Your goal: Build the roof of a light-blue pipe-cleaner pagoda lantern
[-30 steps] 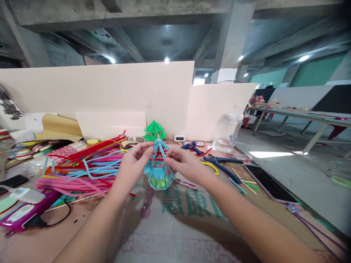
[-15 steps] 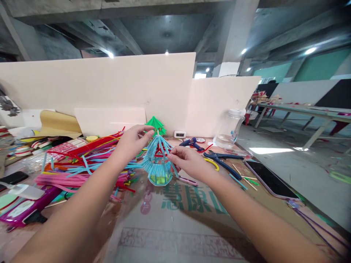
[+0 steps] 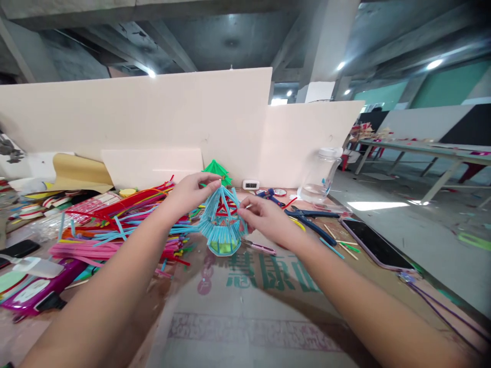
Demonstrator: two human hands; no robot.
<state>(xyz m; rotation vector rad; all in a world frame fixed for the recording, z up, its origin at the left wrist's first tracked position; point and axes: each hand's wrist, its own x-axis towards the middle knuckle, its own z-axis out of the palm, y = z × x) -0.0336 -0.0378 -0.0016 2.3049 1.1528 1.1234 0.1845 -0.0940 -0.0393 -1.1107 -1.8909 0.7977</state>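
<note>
A small tiered pavilion model [image 3: 220, 239], covered in light blue pipe cleaners with red crosspieces inside and a green base, stands upright on the table. The thumb and forefinger of my left hand [image 3: 192, 197] close on the model's peak. At its right side, my right hand [image 3: 264, 217] has its fingers pinched together against a blue roof strip; the fingertips partly hide what they grip. Just behind the peak is a green tiered roof [image 3: 215, 167], partly covered by my left fingers.
Loose coloured pipe cleaners [image 3: 115, 220] are piled on the left. To the right lie a craft knife [image 3: 261, 248], blue-handled pliers [image 3: 312, 222], thin sticks [image 3: 341, 237] and a phone [image 3: 378, 244]. A clear jar [image 3: 319, 176] and a small digital clock [image 3: 251, 185] stand at the back.
My left fingers have moved slightly right, onto the model's peak. My right hand stays by the model's right side, its fingers a little higher. The view has shifted slightly.
</note>
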